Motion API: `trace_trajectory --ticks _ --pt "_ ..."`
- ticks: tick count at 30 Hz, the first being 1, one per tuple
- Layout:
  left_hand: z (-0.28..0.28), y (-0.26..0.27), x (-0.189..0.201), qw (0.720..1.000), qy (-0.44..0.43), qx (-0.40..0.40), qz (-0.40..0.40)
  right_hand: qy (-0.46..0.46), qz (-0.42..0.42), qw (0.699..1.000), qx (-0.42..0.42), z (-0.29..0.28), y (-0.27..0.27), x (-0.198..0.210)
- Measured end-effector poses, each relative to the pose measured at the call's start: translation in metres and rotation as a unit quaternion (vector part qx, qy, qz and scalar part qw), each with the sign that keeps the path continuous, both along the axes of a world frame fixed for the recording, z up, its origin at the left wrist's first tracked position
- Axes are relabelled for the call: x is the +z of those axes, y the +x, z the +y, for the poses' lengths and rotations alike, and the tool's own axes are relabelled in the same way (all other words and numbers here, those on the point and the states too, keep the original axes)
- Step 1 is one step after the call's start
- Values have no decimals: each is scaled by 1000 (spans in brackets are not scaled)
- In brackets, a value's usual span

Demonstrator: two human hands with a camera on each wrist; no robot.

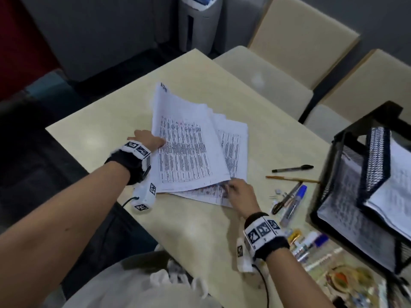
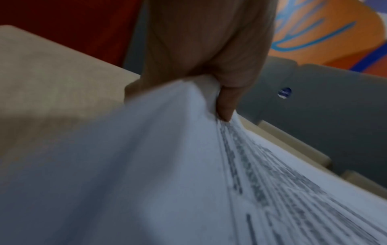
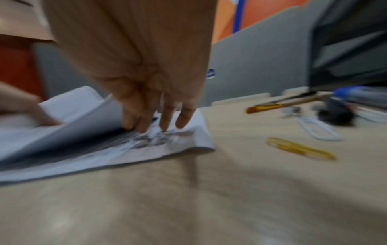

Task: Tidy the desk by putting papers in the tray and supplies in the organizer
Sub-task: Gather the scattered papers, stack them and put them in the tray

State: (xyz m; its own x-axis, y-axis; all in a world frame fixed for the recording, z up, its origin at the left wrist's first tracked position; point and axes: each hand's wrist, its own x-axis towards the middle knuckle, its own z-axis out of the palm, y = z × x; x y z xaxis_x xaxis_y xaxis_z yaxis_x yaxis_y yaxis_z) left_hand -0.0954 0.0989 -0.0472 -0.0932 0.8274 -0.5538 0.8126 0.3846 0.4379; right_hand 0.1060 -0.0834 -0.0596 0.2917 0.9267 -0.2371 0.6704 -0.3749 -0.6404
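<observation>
Left of the black mesh tray [image 1: 338,174], the left hand [image 1: 146,140] grips and lifts the upper papers [image 1: 189,152] while the right hand [image 1: 239,192] presses straight fingertips [image 3: 182,122] on the lower sheets [image 1: 211,194], apparently to gather them

Two pale chairs [image 1: 304,36] stand behind the counter [image 1: 200,230]. A grey machine [image 1: 198,21] stands by the wall. A painted plate [image 1: 347,278] lies at the counter's near right corner.

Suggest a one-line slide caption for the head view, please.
Both hands gather printed papers on the desk: left hand grips one edge, right hand presses the near corner.
</observation>
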Motion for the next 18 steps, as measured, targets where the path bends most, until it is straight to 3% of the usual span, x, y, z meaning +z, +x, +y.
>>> trace_trajectory --ticks 2,4,7,10,13,16,18 --pt "-7 9 -5 999 7 -19 44 36 11 978 -204 5 22 -1" --pt "-12 20 -9 997 24 -52 44 -24 21 954 -298 15 34 -1" --pt "-24 41 -10 996 10 -70 -53 -121 31 956 -266 34 19 1" --pt "-48 56 -8 980 28 -86 -179 -100 61 966 -230 42 -7 0" --pt "-54 53 0 963 57 -21 -263 -75 133 957 -247 40 -6 4" --pt "-49 48 26 962 69 -83 -249 -5 221 933 -285 30 11 24" --pt "-48 48 56 933 95 -99 -333 106 237 915 -310 23 23 52"
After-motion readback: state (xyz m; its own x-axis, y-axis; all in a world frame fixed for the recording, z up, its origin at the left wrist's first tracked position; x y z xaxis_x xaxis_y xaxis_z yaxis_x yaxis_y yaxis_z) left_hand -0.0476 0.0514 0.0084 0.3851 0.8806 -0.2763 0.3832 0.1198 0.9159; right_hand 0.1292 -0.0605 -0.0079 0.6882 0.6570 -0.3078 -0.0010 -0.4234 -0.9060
